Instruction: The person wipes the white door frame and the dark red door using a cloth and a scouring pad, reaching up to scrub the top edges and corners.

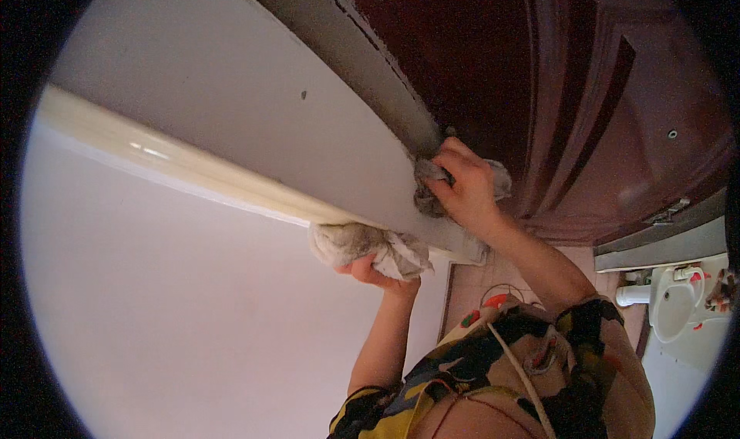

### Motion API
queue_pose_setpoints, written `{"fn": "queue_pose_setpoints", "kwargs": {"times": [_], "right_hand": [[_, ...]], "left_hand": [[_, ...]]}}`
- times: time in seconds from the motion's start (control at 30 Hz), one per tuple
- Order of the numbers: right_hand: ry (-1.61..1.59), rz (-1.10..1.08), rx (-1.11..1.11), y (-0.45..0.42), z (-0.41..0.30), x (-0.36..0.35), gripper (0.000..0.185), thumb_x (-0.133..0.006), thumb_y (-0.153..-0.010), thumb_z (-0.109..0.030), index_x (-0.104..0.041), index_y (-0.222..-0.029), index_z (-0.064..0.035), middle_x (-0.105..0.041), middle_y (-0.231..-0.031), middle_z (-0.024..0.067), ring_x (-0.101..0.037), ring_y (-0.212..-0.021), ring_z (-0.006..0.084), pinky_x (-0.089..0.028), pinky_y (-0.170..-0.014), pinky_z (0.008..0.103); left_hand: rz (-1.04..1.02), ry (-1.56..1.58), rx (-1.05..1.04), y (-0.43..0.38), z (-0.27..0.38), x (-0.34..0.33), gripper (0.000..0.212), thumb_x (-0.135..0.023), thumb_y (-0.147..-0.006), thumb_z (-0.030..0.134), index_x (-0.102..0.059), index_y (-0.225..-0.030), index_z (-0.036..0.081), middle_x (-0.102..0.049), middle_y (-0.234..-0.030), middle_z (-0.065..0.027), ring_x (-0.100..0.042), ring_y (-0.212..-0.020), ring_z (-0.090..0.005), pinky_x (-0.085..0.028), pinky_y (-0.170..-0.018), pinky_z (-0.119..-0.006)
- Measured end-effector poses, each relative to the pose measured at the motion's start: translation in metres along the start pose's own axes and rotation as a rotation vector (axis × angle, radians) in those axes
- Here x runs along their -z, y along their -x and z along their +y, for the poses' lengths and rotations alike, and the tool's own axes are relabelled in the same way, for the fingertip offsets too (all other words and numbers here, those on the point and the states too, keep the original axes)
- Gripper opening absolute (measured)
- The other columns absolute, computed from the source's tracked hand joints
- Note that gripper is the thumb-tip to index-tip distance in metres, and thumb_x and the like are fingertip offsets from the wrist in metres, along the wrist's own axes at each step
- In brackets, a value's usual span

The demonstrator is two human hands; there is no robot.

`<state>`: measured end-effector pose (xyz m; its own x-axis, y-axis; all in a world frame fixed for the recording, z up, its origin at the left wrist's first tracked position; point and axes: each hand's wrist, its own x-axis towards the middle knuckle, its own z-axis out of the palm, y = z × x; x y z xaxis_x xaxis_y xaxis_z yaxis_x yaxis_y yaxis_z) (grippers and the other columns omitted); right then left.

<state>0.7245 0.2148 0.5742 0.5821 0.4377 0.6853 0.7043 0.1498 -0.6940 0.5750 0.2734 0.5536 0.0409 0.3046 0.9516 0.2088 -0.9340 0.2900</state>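
My left hand (376, 274) grips a bunched whitish cloth (347, 239) with grey stains. That cloth rests against the glossy cream trim (202, 173) along the edge of the doorway. Higher and to the right, my right hand (462, 173) is closed around a damp-looking grey cloth (428, 193). It presses this one into the corner where the pale flat door casing (260, 103) meets a grey recessed strip (358, 57). Part of the grey cloth sticks out behind the wrist. A dark reddish-brown panelled door (474, 63) stands right beside my right hand.
The door bears a round lock fitting (672, 134) and a metal latch (668, 212) on its edge. A white wall (202, 300) fills the left side. At far right, a white pedestal washbasin (673, 306) shows beyond the doorway. Pinkish tiles (480, 280) cover the floor.
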Motion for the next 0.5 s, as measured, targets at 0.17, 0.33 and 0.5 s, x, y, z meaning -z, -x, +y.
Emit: {"fn": "queue_pose_setpoints", "kwargs": {"times": [0.17, 0.33, 0.5], "right_hand": [[0.041, 0.089, 0.170, -0.018, -0.004, 0.005, 0.026, -0.072, -0.063, -0.009, -0.061, -0.087, -0.0054, -0.057, -0.092, 0.0104, -0.059, -0.084, 0.0322, -0.049, -0.069, 0.0422], [0.143, 0.118, 0.278, 0.008, 0.014, 0.004, 0.028, -0.071, -0.060, -0.009, -0.062, -0.086, -0.0070, -0.056, -0.091, 0.0095, -0.058, -0.082, 0.0302, -0.048, -0.066, 0.0414], [0.194, 0.094, 0.367, 0.007, 0.018, 0.015, 0.028, -0.073, -0.057, 0.001, -0.062, -0.083, -0.0028, -0.054, -0.084, 0.0106, -0.056, -0.072, 0.0255, -0.044, -0.058, 0.0361]], "left_hand": [[0.213, 0.028, -0.087, 0.019, -0.014, -0.010, 0.049, -0.072, -0.077, 0.036, -0.045, -0.109, 0.010, -0.051, -0.114, -0.0149, -0.043, -0.114, -0.0310, -0.034, -0.097, -0.048], [0.086, -0.009, -0.213, 0.041, -0.020, -0.009, 0.050, -0.072, -0.077, 0.036, -0.045, -0.109, 0.010, -0.051, -0.114, -0.0148, -0.043, -0.114, -0.0310, -0.034, -0.097, -0.048], [0.037, -0.016, -0.246, 0.045, -0.018, -0.012, 0.050, -0.072, -0.077, 0.036, -0.045, -0.109, 0.010, -0.051, -0.114, -0.0148, -0.043, -0.114, -0.0310, -0.034, -0.097, -0.048]]}}
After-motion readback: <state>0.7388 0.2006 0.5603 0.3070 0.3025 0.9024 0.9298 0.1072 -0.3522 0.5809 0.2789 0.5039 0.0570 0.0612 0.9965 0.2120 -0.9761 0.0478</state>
